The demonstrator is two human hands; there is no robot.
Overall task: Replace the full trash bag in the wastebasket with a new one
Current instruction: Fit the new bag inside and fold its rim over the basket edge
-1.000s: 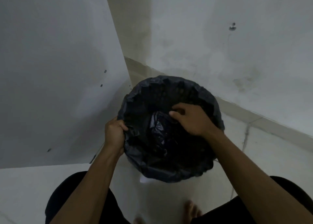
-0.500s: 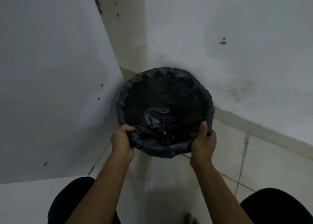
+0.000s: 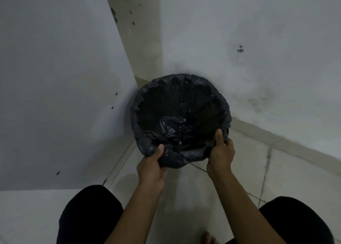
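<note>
Dark-clothed knees [image 3: 88, 216] frame both forearms. The left hand [image 3: 150, 167] has its grip clamped on the near edge of the black trash bag [image 3: 177, 112], and the right hand [image 3: 221, 151] is clamped on the same edge (thumbs on top). The bag's mouth is spread round and open above the tiled floor [image 3: 239, 179], in the corner against the wall [image 3: 258, 77].

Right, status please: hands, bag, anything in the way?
Left hand and right hand both grip bag at near rim, thumbs inside. Bag mouth spread open, crumpled within. Walls close behind, nothing blocking hands.
</note>
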